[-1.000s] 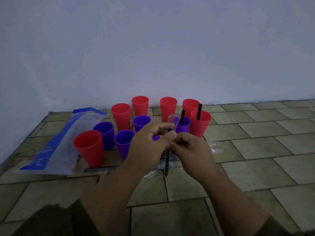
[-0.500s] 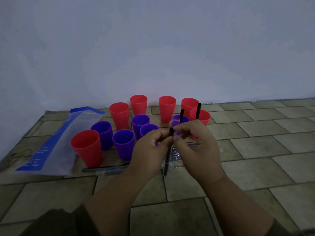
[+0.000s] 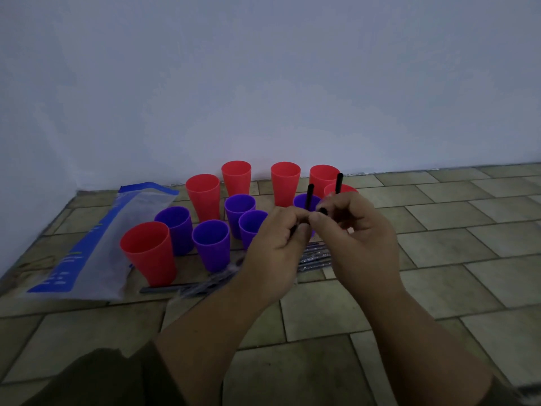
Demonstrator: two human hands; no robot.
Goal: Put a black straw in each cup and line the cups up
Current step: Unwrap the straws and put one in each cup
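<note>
You're working close in front of the cups, so a dipped wrist could knock the purple cup just behind your knuckles, and the thin straw could slip from such a light hold. Your left hand and right hand both pinch it with curled fingers, above the floor. Only its matte black tip and a sliver show.

My left forearm and right forearm reach forward and angle inward, so my left hand and right hand meet, knuckles up. Both pinch the thin black plastic straw between thumb and curled fingers, my left hand lower on it.
</note>
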